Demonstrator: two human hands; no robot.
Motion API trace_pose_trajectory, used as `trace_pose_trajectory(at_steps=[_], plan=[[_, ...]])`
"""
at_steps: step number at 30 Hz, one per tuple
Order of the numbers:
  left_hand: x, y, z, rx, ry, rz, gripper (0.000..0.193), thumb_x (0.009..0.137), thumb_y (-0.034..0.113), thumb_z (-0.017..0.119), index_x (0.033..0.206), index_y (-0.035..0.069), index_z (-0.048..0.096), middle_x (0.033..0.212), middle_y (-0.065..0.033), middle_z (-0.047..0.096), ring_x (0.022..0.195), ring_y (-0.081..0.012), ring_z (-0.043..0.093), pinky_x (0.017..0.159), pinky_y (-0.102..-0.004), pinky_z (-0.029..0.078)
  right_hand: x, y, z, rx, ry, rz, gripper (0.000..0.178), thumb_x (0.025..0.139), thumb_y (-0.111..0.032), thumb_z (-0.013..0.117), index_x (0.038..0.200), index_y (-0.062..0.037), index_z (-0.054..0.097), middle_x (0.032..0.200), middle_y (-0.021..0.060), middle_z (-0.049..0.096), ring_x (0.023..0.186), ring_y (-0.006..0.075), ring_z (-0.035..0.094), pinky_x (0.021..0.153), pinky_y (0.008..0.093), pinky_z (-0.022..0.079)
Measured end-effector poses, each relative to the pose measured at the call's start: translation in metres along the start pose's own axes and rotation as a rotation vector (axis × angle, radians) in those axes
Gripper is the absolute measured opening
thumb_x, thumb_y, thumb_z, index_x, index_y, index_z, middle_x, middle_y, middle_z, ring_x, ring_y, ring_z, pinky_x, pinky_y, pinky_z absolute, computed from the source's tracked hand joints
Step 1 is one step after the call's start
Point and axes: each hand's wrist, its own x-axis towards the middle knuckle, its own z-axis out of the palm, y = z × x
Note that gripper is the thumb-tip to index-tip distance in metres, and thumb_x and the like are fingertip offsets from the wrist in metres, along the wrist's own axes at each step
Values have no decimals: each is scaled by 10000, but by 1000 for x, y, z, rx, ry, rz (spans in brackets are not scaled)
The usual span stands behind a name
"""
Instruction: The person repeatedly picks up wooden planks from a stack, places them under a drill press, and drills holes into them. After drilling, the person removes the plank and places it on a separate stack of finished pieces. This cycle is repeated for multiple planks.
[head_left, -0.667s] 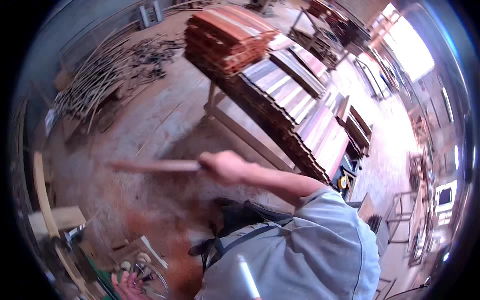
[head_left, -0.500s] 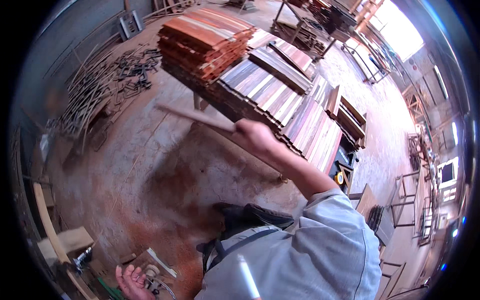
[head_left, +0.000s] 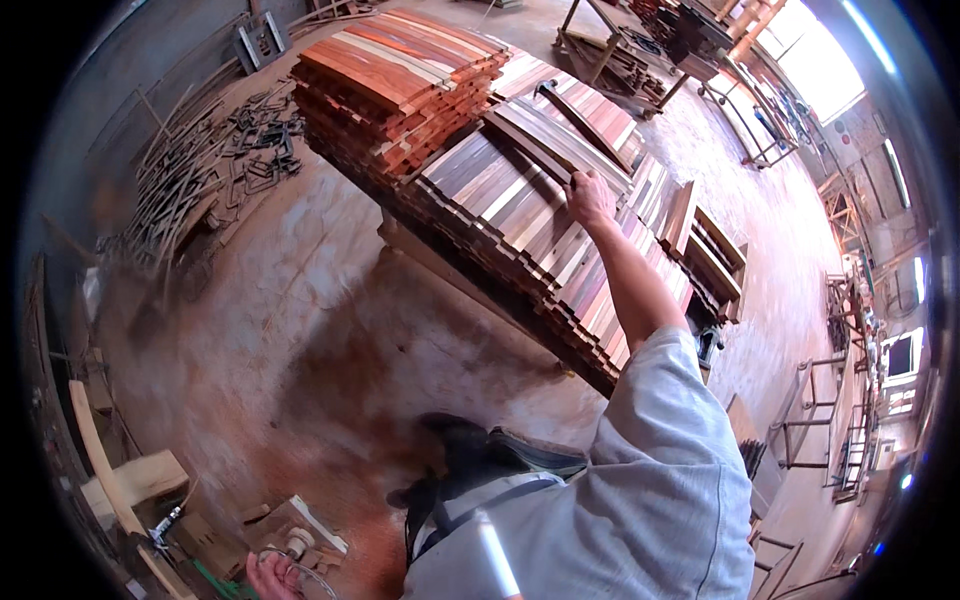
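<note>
- The right hand has its fingers closed around the near end of a wooden strip; if we hold only this end, the far end could swing or dip, we think.
- The strip lies over the striped board stack, with a dark shadow along it; we cannot tell if it touches fully. If it drags there, its edge could scratch the top slats, or a splinter could enter our fingers.
- Just beside the strip, on the same stack, is the hammer; a careless sideways push could reach it and make it slide.
- The reddish stack is near the strip's far end; a knock could shift its uneven top boards.
- The left hand is low, well apart from the boards, near a thin cord and a round pale piece. We cannot tell if its fingers grip anything; if the cord catches on them, our reach toward the stack could pull it.
</note>
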Motion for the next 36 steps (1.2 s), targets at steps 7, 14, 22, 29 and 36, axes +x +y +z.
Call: trace_pose_trajectory(at_steps=[7,14,22,29,36], plan=[[-24,-87,-55,-4,6,8,420,931,233,484,1260,-22,429,1133,-216,553,985,-296,579,855,-365,473,24,21,10,-156,43,3,325,813,-328,649,1008,-70,615,1064,156,577,1039,335,560,863,425,471],[-123,-165,-67,-239,407,-261,495,874,229,593,1317,90,421,1034,-100,613,819,-175,617,674,-271,502,-17,-82,12,362,140,-500,280,866,-127,541,1128,-29,556,977,158,588,921,317,571,815,390,466],[-357,-236,-13,-314,977,-122,99,852,23,565,939,31,611,849,-62,620,774,-151,589,684,-276,481,-330,-249,90,499,-892,-1535,221,907,-186,538,1000,9,586,903,101,586,777,224,546,717,352,454],[-601,-312,100,-438,1840,-703,246,877,104,530,1106,65,610,867,-104,693,755,-181,670,713,-317,527,-502,-272,49,190,-1415,-1566,222,918,-177,534,1074,-22,559,883,47,582,733,121,534,566,263,433],[-788,-376,267,194,1950,-1857,337,841,245,574,1104,34,578,1053,-207,607,978,-381,575,838,-450,473,-597,-273,21,25,-1376,-1843,287,939,-245,486,1104,-16,535,814,54,543,668,142,523,555,270,436]])
